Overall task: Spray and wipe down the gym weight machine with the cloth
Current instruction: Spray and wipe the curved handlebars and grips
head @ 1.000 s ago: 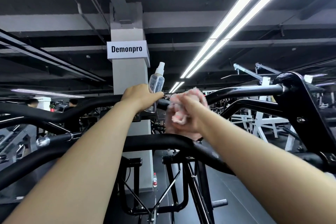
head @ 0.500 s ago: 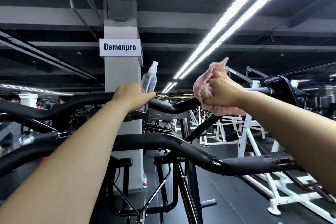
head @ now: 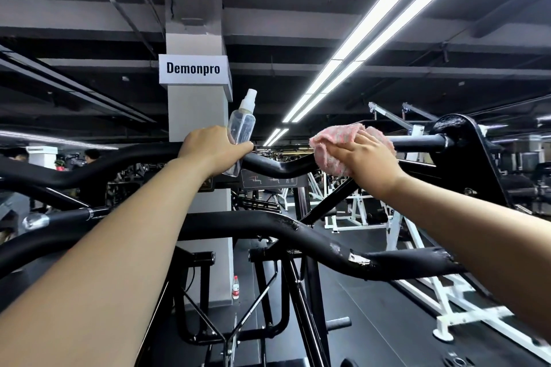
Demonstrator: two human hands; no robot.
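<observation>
Two hands reach up to the black weight machine [head: 277, 165] in the head view. The left hand [head: 213, 147] has its fingers curled round the upper bent bar, and with them it grips a clear spray bottle [head: 241, 128] that stands nearly upright, white nozzle on top, its base hanging below the bar. The right hand [head: 368, 159] presses a pink cloth [head: 331, 140] against the same bar further right, fingers laid over the bunched fabric, near the black bracket plate [head: 465, 143]. A second, lower bar [head: 328, 243] with chipped paint crosses under both forearms. Behind stands a grey pillar [head: 195, 116] with a white sign [head: 193, 68] reading "Demonpro". A small bottle [head: 235, 287] stands on the floor at the pillar's base. Long ceiling lights [head: 378, 24] run overhead.
</observation>
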